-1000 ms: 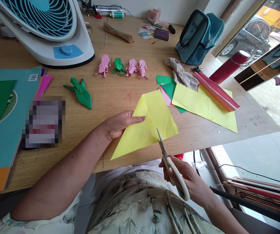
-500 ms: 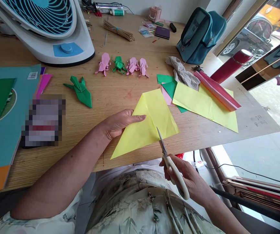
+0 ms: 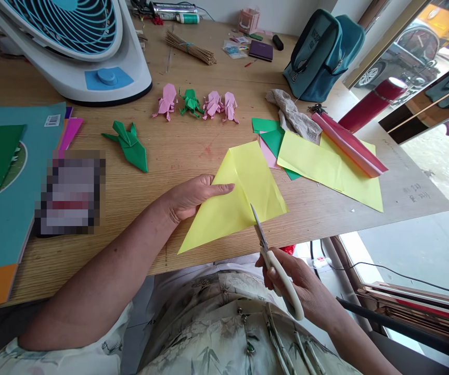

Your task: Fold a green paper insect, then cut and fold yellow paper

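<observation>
A folded sheet of yellow paper (image 3: 243,182) is held over the table's front edge. My left hand (image 3: 196,195) grips its left side, thumb on top and the fingers hidden beneath. In my right hand (image 3: 292,278) is a pair of scissors (image 3: 282,281) with cream handles. Their blades look nearly closed and point up and away from me. The tips overlap the lower right part of the yellow paper; whether they touch it I cannot tell. Beyond the paper stand several small folded paper frogs, one of them green (image 3: 190,102). A green folded paper figure (image 3: 129,146) lies to the left.
Yellow sheets (image 3: 325,164), green and pink paper and a red roll (image 3: 349,146) lie on the right, near a grey cloth (image 3: 292,115) and a red flask (image 3: 374,104). A teal bag (image 3: 321,57) stands behind. On the left are a fan (image 3: 107,78), a phone (image 3: 70,195) and a teal book (image 3: 33,156).
</observation>
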{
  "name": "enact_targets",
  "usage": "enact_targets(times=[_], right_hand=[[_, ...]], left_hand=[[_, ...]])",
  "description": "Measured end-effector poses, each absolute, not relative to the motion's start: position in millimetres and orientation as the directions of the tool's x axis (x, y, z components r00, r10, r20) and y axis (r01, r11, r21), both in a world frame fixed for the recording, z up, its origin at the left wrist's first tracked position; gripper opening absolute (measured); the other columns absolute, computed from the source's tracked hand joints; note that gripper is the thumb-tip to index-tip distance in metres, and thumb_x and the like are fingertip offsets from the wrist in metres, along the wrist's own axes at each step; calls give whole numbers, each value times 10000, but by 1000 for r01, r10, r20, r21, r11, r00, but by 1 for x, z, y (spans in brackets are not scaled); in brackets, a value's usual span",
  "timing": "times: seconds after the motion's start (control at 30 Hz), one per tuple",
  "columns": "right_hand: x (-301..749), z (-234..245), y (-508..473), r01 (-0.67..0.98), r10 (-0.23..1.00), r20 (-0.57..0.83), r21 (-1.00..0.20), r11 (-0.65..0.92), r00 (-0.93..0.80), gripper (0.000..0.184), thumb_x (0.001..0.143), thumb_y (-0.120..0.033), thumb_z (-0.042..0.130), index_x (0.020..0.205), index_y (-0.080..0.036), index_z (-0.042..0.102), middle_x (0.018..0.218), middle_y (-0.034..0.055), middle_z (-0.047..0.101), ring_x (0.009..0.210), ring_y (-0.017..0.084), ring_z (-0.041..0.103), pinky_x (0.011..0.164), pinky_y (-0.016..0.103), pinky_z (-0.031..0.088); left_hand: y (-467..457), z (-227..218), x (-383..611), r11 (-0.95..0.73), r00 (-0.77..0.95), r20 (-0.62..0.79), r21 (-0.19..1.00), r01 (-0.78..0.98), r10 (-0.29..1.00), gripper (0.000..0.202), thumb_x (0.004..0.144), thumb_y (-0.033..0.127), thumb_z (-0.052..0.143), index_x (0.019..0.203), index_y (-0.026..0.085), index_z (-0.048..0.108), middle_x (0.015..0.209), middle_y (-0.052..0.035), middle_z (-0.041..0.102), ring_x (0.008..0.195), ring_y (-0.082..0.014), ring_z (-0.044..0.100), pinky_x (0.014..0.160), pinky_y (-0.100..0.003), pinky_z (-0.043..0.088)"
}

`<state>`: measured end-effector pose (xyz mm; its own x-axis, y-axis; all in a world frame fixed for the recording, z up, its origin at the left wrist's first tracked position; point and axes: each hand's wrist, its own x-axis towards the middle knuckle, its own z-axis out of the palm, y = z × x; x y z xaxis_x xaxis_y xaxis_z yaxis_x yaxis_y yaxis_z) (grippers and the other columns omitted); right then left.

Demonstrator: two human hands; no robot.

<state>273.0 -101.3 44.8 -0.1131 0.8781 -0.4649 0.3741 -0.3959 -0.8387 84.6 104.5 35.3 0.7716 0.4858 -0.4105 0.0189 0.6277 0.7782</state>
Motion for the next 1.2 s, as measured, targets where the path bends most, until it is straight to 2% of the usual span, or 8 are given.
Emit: enact_targets(times=[0.27, 0.9, 1.2], right_hand=[[271, 46, -100, 337, 879, -464, -850, -405, -113, 364, 965, -537, 454, 874, -198, 551, 737, -1, 555, 694, 145, 463, 614, 261, 370], [268, 41, -104, 275, 887, -456, -865, -420, -79, 451, 940, -618, 460, 788, -196, 514, 657, -14, 514, 603, 124, 417, 550, 249, 327], [269, 38, -105, 226, 874, -482, -860, -458, -63, 445, 929, -612, 497, 873, -176, 572, 634, -28, 488, 575, 111, 383, 528, 242, 311]], left_hand=[[105, 33, 84, 594, 762, -413, 803, 45, 500, 366, 741, 367, 798, 1002, 117, 744, 948, -120, 780, 799, -232, 736, 778, -333, 591], [106, 33, 83, 608, 763, -421, 793, 47, 491, 334, 754, 347, 791, 995, 121, 742, 942, -120, 780, 786, -231, 733, 796, -346, 581], [106, 35, 83, 620, 772, -417, 783, 37, 480, 327, 750, 336, 796, 988, 117, 749, 943, -119, 781, 771, -213, 727, 777, -320, 576]])
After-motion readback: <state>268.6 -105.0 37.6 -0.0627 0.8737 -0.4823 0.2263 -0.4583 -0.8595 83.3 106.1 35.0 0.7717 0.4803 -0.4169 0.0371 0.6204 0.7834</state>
